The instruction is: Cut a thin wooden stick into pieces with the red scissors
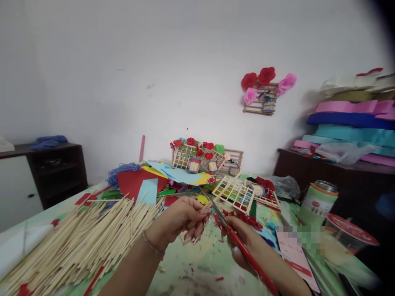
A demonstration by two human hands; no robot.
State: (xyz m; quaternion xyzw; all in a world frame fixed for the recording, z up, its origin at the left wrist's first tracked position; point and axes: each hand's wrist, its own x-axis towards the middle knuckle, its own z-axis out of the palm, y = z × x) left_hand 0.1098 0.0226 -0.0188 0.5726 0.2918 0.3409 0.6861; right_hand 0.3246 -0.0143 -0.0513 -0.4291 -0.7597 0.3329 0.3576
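Note:
Pinched in the fingers of my left hand [185, 220] is a thin wooden stick [209, 204], partly hidden by the fingertips. My right hand [243, 238] is wrapped around red-handled scissors [236, 238], whose metal blades point up and left, close beside the stick and my left fingertips. From this angle I cannot tell whether the blades touch the stick. Small red scraps [253, 222] lie just beyond my right hand. A lattice of wooden sticks [236, 193] rests on the table farther back.
Many loose wooden sticks [89, 234] cover the left of the table [191, 275]. Coloured paper sheets [135, 183] and blue yarn [123, 170] lie behind them. Flower-decorated lattices [194, 154] lean at the wall. A green jar [317, 203] and a red-lidded cup [348, 232] stand right.

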